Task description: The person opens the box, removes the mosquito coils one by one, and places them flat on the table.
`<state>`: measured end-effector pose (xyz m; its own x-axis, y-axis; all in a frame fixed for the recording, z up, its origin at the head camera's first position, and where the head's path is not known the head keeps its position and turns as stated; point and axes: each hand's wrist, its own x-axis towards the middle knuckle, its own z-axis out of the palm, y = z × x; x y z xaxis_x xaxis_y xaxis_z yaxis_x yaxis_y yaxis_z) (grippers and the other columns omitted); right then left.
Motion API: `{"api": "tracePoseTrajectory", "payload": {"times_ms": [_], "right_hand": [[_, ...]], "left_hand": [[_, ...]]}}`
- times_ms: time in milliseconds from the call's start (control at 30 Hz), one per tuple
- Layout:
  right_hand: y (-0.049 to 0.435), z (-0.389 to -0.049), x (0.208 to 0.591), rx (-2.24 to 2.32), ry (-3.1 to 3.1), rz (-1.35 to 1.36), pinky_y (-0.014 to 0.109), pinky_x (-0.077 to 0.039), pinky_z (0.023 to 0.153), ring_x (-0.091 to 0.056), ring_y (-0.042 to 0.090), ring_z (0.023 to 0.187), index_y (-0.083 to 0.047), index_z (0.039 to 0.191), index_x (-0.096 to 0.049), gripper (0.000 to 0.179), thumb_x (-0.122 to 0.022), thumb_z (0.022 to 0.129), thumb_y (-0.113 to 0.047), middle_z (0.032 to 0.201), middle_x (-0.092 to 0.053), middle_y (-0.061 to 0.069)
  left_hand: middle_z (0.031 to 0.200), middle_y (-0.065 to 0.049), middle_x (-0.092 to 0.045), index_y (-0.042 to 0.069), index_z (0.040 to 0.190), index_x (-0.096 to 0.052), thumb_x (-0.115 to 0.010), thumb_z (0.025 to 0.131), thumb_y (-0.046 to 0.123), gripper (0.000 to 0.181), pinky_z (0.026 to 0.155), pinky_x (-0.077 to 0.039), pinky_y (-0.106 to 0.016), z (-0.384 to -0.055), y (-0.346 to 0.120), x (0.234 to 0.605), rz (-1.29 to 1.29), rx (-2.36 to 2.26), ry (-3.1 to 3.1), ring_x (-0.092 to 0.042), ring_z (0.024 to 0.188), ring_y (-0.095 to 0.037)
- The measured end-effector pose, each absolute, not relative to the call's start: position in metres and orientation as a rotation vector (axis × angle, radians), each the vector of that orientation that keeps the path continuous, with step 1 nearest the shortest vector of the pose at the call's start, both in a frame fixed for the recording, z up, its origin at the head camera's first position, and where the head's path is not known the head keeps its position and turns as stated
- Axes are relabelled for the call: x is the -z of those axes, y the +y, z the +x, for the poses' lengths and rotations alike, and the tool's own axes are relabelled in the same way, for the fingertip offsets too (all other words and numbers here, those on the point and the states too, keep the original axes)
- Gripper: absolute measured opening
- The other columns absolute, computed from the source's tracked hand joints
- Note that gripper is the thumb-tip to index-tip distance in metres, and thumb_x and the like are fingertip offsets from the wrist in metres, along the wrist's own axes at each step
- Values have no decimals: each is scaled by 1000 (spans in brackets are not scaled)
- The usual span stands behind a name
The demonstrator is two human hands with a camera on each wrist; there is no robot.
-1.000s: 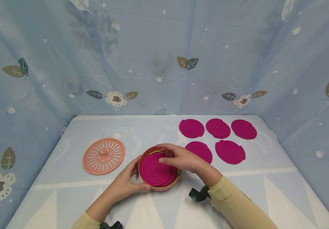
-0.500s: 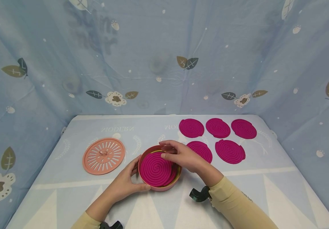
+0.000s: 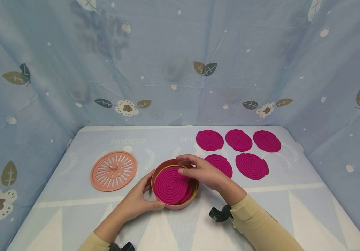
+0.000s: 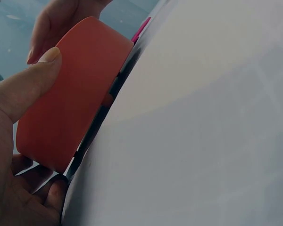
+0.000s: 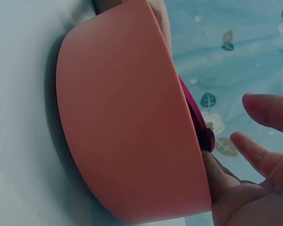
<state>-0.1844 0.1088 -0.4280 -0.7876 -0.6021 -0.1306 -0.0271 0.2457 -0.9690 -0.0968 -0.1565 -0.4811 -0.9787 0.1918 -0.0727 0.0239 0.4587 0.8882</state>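
My left hand (image 3: 140, 198) grips the left side of a round coral-pink box (image 3: 175, 207), its thumb at the front of the wall. Inside lies a magenta spiral mosquito coil (image 3: 171, 185), off-centre to the left. Part of another magenta layer shows beneath its right edge. My right hand (image 3: 203, 172) is over the box's far right rim. In the right wrist view two of its digits stand apart above the rim, while other fingers dip inside beside the raised edge of the coil (image 5: 193, 106). Their tips are hidden.
A coral slotted lid (image 3: 114, 171) lies left of the box. Several more magenta mosquito coils (image 3: 252, 166) lie flat in two rows at the right. A patterned blue curtain (image 3: 173, 62) surrounds the back and sides of the table (image 3: 82, 223).
My right hand has drawn back slightly up and to the right from the top coil. That coil now sits farther left, uncovering the magenta layer at its right. My left hand keeps its hold.
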Motion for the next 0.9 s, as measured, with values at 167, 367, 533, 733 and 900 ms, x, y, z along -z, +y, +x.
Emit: {"api": "tracePoseTrajectory", "payload": {"times_ms": [167,367,533,733,900], "right_hand": [[112,-185,429,1607,1967,-530,37,-53,91,-54,26,122,-13,143,-51,55,-70,93,-25,138,-53,15],[116,-184,430,1636,1878,-492,38,-55,89,-60,26,114,-11,146,-47,57,-69,94,-21,137,-54,16],[119,-182,429,1635,1811,-459,41,-54,93,-59,27,119,-14,153,-38,68,-70,93,-22,139,-54,15],[123,-180,430,1648,1743,-422,43,-55,88,-64,28,112,-11,154,-35,70,-70,93,-17,128,-61,17],[125,-180,434,1622,1726,-415,42,-58,81,-70,25,95,-7,148,-44,61,-70,93,-12,106,-69,18]], "left_hand": [[149,9,-41,30,155,-29,-92,59,53,117,110,-37,-43,-97,-156,481,190,-1545,2542,-51,127,-16],[148,10,-41,30,155,-30,-93,58,52,117,110,-36,-43,-97,-156,481,187,-1542,2552,-52,127,-15],[148,9,-41,29,155,-30,-93,58,52,118,110,-37,-44,-97,-156,481,174,-1536,2555,-52,127,-16],[148,9,-42,29,155,-30,-93,58,52,118,110,-37,-43,-97,-155,481,173,-1536,2553,-52,126,-16],[148,9,-42,29,155,-30,-93,57,53,118,110,-37,-44,-97,-155,481,174,-1536,2551,-52,126,-16]]}}
